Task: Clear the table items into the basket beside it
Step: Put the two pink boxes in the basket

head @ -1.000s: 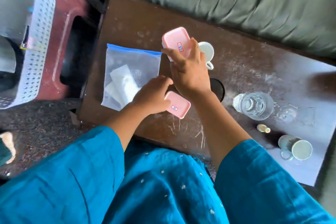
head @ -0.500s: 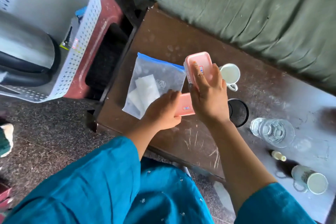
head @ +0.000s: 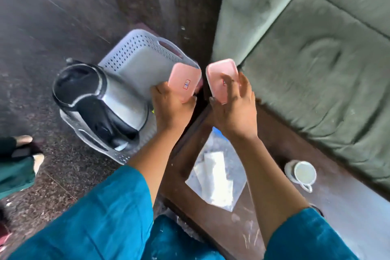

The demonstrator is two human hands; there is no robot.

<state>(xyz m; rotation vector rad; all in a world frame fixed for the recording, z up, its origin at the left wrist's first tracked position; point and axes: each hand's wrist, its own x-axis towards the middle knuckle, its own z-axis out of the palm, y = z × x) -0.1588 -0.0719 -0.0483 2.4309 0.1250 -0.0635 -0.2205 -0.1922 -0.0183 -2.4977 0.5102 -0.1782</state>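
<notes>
Fingers of the right hand partly cover its pink box.

A green sofa with creased cushions fills the upper right, dark speckled floor spreads across the left, and a foot above green cloth shows at the left edge

count, head view.
hands: 2, left hand, right hand.
pink boxes: 2, one held per hand, left pink box, right pink box.
teal sleeves: 2, left sleeve, right sleeve.
basket: 1.
kettle: 1.
clear zip bag: 1; white folded sheets inside, number not readable.
white cup: 1.
counter: 1.
green sofa: 1.
</notes>
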